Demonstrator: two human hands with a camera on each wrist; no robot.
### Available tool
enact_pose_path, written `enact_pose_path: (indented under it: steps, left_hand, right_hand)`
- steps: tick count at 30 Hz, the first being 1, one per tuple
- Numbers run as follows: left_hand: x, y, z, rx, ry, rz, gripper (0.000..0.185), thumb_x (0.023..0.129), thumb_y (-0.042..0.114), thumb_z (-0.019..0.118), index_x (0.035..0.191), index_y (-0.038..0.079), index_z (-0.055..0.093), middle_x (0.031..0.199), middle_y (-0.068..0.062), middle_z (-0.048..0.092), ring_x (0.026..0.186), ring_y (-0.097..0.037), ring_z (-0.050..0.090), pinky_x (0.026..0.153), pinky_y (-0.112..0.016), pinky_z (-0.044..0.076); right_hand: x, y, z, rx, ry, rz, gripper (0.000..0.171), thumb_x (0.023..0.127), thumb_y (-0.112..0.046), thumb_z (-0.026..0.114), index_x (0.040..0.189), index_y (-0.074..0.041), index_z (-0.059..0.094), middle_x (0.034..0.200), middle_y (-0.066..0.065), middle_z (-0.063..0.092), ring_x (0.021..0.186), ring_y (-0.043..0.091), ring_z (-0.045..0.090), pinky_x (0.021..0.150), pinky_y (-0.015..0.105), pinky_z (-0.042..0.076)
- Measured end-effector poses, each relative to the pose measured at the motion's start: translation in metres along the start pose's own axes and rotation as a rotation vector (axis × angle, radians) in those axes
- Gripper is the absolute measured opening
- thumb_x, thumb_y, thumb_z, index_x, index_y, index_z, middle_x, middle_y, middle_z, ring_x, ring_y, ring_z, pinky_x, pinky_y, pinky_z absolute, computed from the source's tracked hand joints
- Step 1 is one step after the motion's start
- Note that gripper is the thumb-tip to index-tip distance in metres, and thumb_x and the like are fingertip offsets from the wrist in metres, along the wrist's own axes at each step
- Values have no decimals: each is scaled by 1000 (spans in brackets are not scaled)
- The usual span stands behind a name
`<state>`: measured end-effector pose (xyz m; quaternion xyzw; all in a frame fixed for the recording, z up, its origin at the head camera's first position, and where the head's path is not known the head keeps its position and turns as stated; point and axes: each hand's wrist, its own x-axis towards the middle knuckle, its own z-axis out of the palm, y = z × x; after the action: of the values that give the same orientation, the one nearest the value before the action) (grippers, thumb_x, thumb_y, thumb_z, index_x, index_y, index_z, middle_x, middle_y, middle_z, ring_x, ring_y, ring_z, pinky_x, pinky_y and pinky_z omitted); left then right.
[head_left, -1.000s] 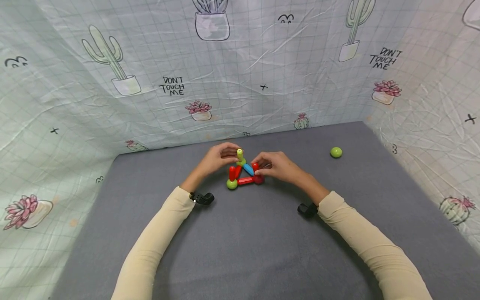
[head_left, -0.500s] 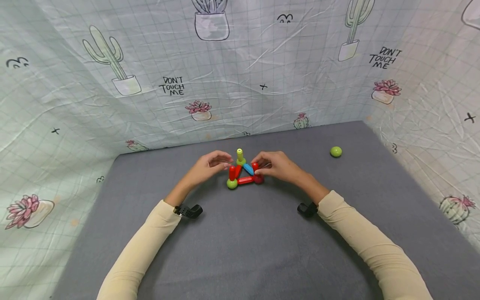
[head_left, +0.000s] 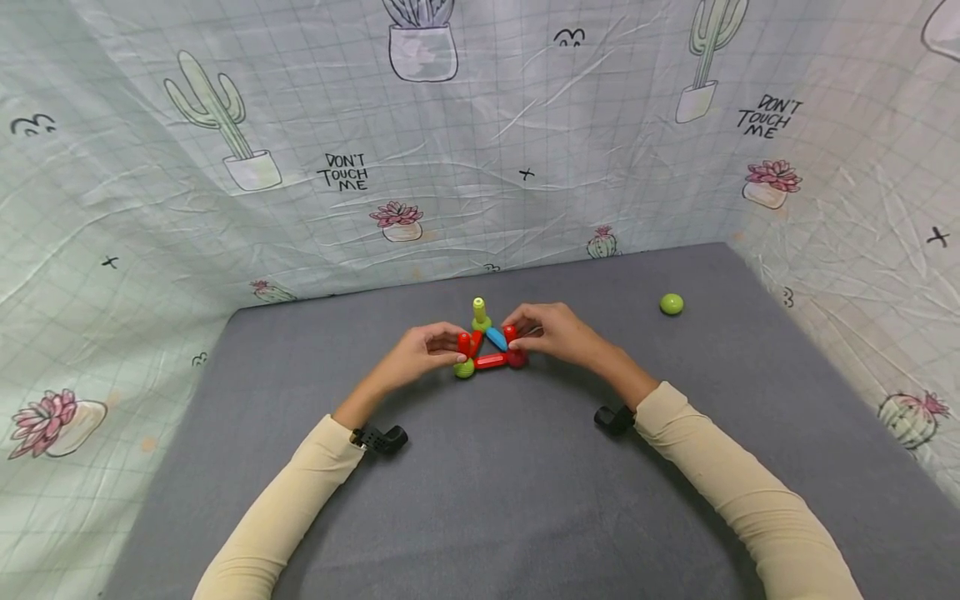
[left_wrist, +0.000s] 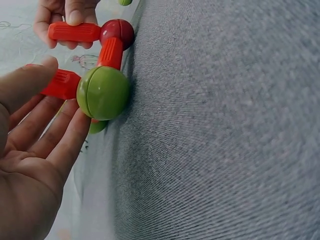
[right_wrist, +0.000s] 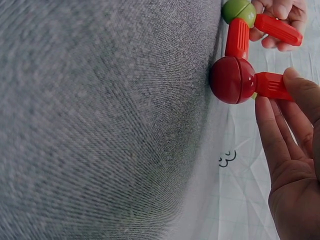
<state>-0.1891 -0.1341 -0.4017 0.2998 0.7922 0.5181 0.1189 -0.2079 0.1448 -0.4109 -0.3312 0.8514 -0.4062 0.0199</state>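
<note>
A triangle of sticks and balls lies at mid-table. Its base has a red front stick (head_left: 491, 361), a blue stick (head_left: 497, 338) and a red left stick (head_left: 476, 342). Balls form the corners: green at front left (left_wrist: 105, 93), dark red at front right (right_wrist: 231, 80), green at the back (head_left: 482, 324). An upright stick rises from each one. With thumb and fingers my left hand (head_left: 415, 357) pinches the red upright stick (left_wrist: 62, 84) on the front green ball. My right hand (head_left: 558, 333) pinches the other red upright stick (right_wrist: 271, 86). The yellow-green upright stick (head_left: 479, 310) stands untouched.
A loose green ball (head_left: 672, 304) lies at the back right of the grey table (head_left: 525, 500). Behind the table and along its sides hangs a cactus-print cloth (head_left: 465, 142).
From beside the back yellow-green stick, my left hand has drawn back towards me and taken hold of the front-left red upright stick. The right hand keeps its grip, unmoved.
</note>
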Motion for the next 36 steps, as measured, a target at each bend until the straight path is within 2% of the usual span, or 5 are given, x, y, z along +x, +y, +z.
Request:
enact_pose_path:
  steps: [6, 15, 21, 27, 36]
  left_hand:
    - [2, -1, 2, 12, 17, -45, 32, 84, 2, 70, 114, -4, 62, 108, -17, 66, 101, -31, 63, 83, -29, 54]
    - [2, -2, 4, 48, 33, -29, 31, 83, 2, 71, 112, -4, 63, 106, -16, 67, 99, -28, 64, 84, -32, 54]
    - [1, -1, 4, 41, 35, -32, 30, 83, 2, 71, 111, -4, 63, 105, -17, 67, 100, -30, 64, 84, -33, 54]
    - [1, -1, 4, 58, 29, -41, 30, 84, 4, 70, 112, -2, 64, 106, -15, 67, 101, -28, 64, 83, -29, 54]
    - [1, 1, 4, 61, 26, -37, 30, 84, 4, 70, 112, -4, 63, 106, -17, 67, 100, -30, 64, 84, -35, 53]
  right_hand:
    - [0, 2, 1, -3, -4, -7, 30, 81, -18, 75, 109, -14, 64, 101, -2, 69, 91, 10, 65, 77, 29, 56]
    - [-6, 4, -10, -4, -36, -8, 43, 85, -21, 72, 126, -14, 59, 115, -1, 66, 101, 13, 64, 82, 32, 55]
    - [-16, 11, -35, -55, 25, -24, 37, 88, -20, 69, 124, -18, 60, 118, 4, 65, 104, 18, 63, 86, 38, 53]
    - [-30, 24, -66, -164, 96, 33, 33, 88, -19, 69, 120, -17, 63, 117, 0, 65, 106, 20, 62, 88, 40, 52]
    - [-57, 52, -108, -334, 158, 103, 30, 89, -13, 67, 118, -6, 64, 115, 10, 65, 102, 30, 63, 88, 47, 50]
